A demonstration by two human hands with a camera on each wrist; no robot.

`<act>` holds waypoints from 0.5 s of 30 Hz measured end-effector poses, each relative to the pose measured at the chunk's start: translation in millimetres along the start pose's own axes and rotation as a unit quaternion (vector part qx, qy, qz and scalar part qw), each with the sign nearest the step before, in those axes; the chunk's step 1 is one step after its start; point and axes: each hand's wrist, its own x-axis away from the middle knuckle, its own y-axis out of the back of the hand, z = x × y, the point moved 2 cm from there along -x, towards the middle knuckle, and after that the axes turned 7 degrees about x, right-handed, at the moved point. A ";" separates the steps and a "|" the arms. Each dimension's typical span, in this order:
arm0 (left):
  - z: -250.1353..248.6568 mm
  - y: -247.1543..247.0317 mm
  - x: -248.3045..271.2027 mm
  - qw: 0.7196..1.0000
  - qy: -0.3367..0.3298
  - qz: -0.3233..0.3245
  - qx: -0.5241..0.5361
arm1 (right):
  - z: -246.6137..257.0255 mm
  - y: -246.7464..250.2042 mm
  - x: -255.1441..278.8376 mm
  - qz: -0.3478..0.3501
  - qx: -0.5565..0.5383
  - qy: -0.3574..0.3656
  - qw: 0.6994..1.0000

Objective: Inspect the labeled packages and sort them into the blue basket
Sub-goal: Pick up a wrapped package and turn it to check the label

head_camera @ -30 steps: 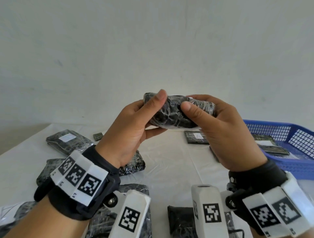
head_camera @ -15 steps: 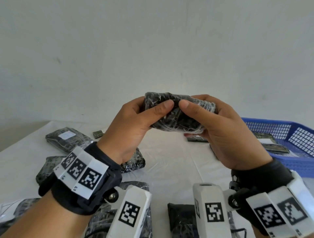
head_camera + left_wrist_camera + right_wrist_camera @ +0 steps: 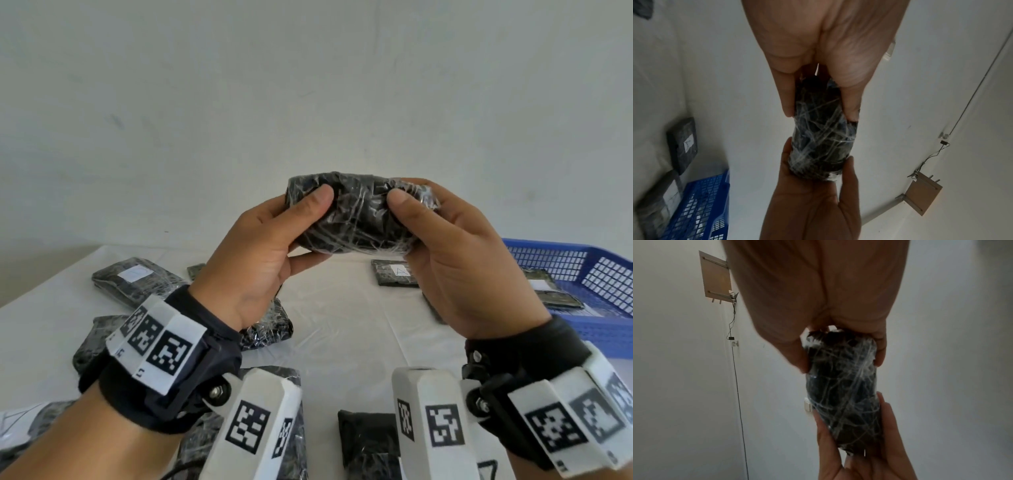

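A black package wrapped in clear film is held up over the table at chest height, lying sideways between both hands. My left hand grips its left end, thumb in front and fingers behind. My right hand grips the right end the same way. No label shows on the side facing me. In the left wrist view my left hand pinches the package; in the right wrist view my right hand pinches the package. The blue basket stands at the right, holding labeled packages.
On the white table lie several more black packages: one with a white label at the far left, one labeled behind my hands, one near the front. A white wall rises behind the table.
The package has been turned in my hands. My thumbs, close together at its middle half a second ago, have slid apart toward the two ends.
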 end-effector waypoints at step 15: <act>-3.9 1.4 1.7 1.000 0.026 -0.005 -0.012 | -0.6 0.2 0.5 -0.025 0.018 -0.012 0.999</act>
